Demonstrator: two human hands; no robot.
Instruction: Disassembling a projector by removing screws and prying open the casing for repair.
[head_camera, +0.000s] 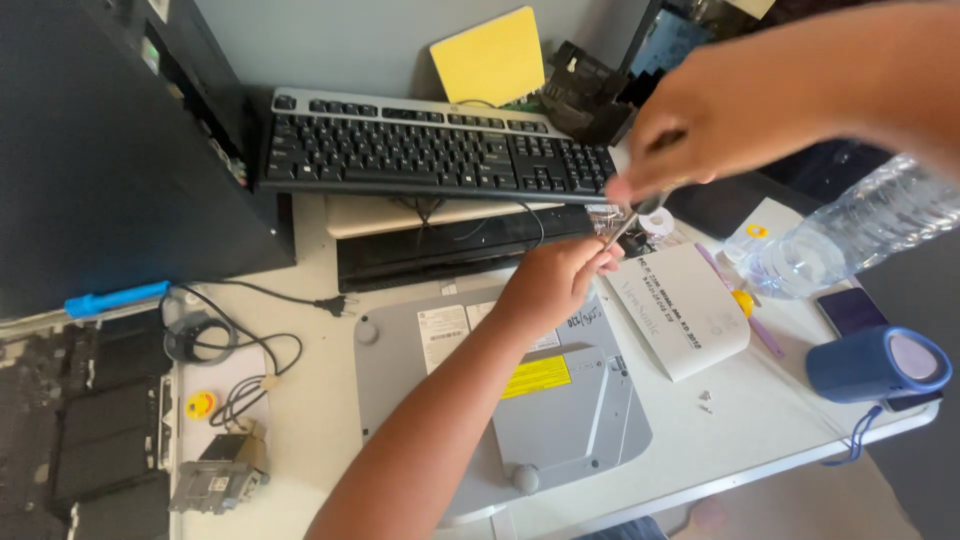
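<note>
Head view, my reading from the remote station. Left hand (555, 280) reaches up over the grey flat device (520, 400) lying underside-up on the white table (320, 420); fingers curled closed, pinching something small at the tips near the device's far edge (too small and blurred for me to identify). Right hand (700, 120) comes in from the upper right, fingers wrapped around a screwdriver (635, 212) whose tip points down toward the left fingertips; the two hands nearly meet there.

Containers: clear plastic water bottle (850, 235) lies on its side at the right, transparent; I cannot tell how much liquid is in it. Blue cylindrical speaker (875, 365) sits near the table's right edge on top of a dark phone (850, 310).

Two loose screws (705, 400) lie on the table just right of the device, below a white paper pad (685, 310). Black keyboard (430, 150) sits behind, yellow note pad (490, 55) propped beyond it.
</note>
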